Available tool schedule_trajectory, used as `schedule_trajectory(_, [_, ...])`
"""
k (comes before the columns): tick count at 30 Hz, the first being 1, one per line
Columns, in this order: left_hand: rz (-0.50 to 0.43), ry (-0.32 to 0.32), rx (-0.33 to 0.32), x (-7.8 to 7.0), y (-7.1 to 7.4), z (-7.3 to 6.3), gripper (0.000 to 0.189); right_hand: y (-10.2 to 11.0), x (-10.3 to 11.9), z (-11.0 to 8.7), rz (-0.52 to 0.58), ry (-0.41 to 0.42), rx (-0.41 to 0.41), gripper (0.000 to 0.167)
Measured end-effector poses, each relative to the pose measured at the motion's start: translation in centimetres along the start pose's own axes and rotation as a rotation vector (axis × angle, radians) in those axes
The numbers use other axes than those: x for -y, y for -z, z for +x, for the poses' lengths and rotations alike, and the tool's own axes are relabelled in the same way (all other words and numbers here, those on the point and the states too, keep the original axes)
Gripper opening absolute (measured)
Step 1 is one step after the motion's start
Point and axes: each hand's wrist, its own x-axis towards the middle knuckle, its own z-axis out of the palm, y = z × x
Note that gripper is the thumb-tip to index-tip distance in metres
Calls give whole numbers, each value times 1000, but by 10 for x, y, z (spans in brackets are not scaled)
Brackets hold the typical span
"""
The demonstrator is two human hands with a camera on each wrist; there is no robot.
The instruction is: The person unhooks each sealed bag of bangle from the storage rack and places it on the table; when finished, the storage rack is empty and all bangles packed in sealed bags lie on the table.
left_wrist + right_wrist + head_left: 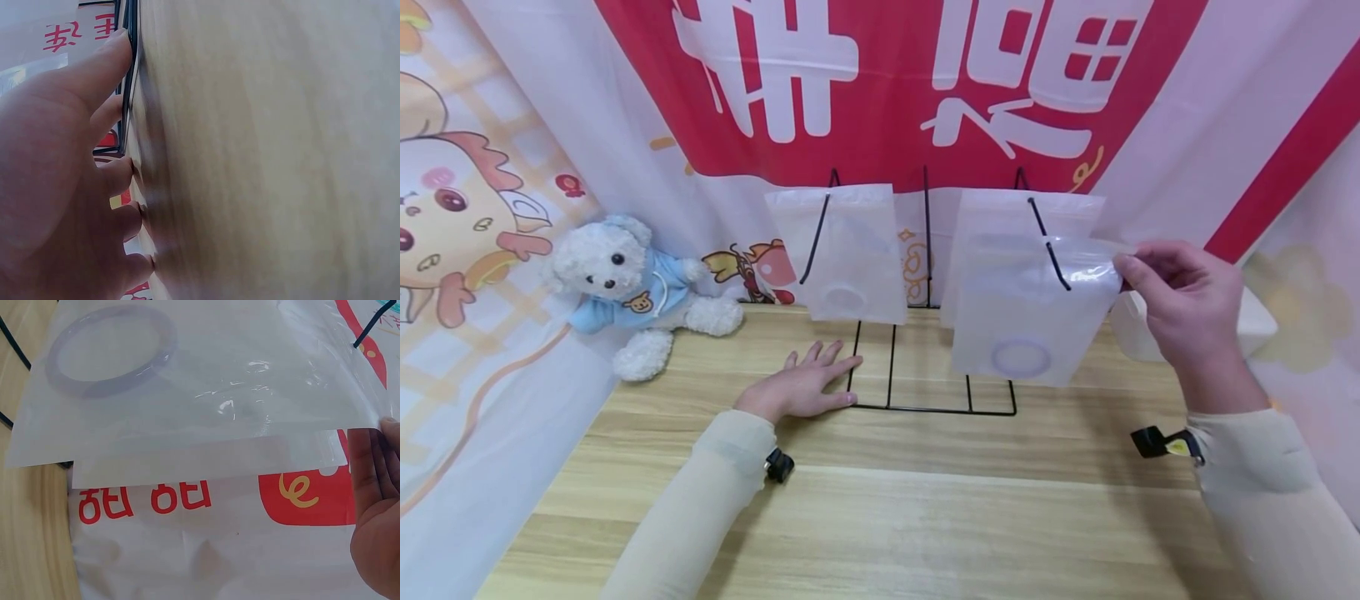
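Note:
My right hand pinches the upper right corner of a translucent plastic bag between thumb and fingers. A pale purple ring like a bangle shows through the bag's lower part. This bag hangs on a prong of a black wire rack, in front of another bag on the same side. On the rack's left prong hangs a further bag, with a faint ring inside. My left hand lies with fingers spread at the rack base's left edge, its thumb and fingertips touching wire and tabletop.
A white teddy bear in a blue top sits at the table's back left. Behind my right hand stands a white object, partly hidden. A red and white printed cloth hangs behind the rack. The wooden table extends in front.

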Motion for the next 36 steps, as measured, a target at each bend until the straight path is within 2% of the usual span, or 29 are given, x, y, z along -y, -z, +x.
schedule_trajectory(6, [1, -1, 6, -1, 0, -1, 74, 3, 4, -10, -68, -16, -11, 27])
schedule_trajectory(13, [-1, 3, 3, -3, 1, -2, 74, 4, 3, -18, 6, 42, -22, 25])
schedule_trajectory(21, [1, 2, -3, -1, 0, -2, 75, 4, 5, -26, 9, 50, -28, 27])
schedule_trajectory(29, [-3, 1, -1, 1, -1, -2, 74, 5, 8, -33, 54, 76, -41, 23])
schedule_trajectory(36, [-4, -4, 0, 2, -2, 0, 74, 7, 11, -40, 50, 99, -58, 22])
